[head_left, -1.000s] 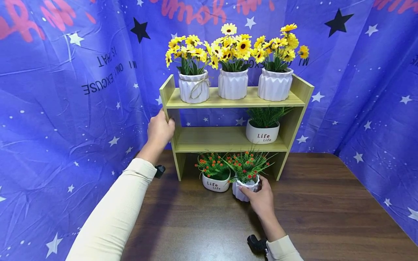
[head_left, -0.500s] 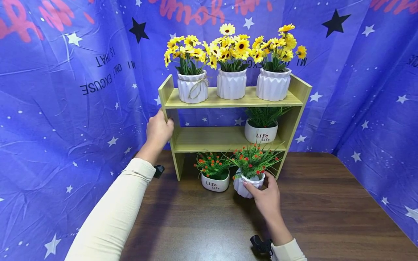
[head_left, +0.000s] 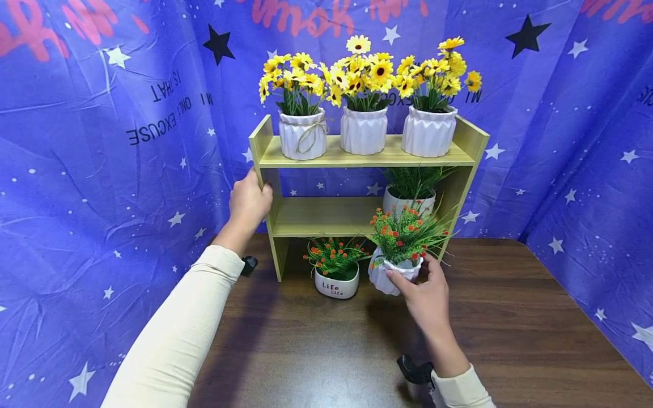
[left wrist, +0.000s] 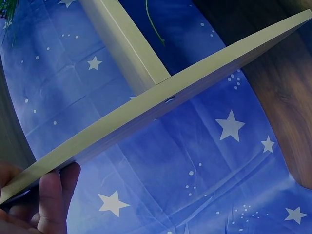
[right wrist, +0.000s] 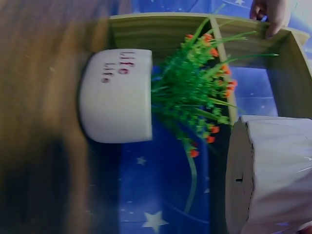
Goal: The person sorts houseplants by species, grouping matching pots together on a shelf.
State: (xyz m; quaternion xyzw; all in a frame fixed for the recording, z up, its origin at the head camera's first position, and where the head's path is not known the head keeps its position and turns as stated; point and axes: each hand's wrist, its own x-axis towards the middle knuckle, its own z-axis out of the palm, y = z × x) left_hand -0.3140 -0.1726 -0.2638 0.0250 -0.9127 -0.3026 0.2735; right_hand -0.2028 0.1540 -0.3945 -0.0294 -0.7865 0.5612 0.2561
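My left hand [head_left: 250,198] grips the left side panel of a light wooden shelf [head_left: 326,218]; in the left wrist view its fingers [left wrist: 51,195] wrap the panel's edge. My right hand [head_left: 427,292] holds a white ridged flowerpot [head_left: 390,277] by its rim, thumb in front. Green grass and small red-orange flowers [head_left: 405,232] fill this pot, which is tilted and raised off the table before the lower shelf. In the right wrist view the flowerpot's underside [right wrist: 239,180] shows. Left of it, a white "Life" planter [head_left: 336,286] with orange flowers stands at the shelf's foot.
Three white pots of yellow flowers line the top board, the middle pot [head_left: 364,131] among them. On the middle board at right, a grass planter [head_left: 393,201] is partly hidden behind the held plant. Brown wooden table [head_left: 316,351] lies below; a blue starry curtain [head_left: 153,187] hangs around.
My right hand has lifted the flowerpot off the table, moving it up and slightly right and tilting it. My left hand has stayed on the shelf's side panel.
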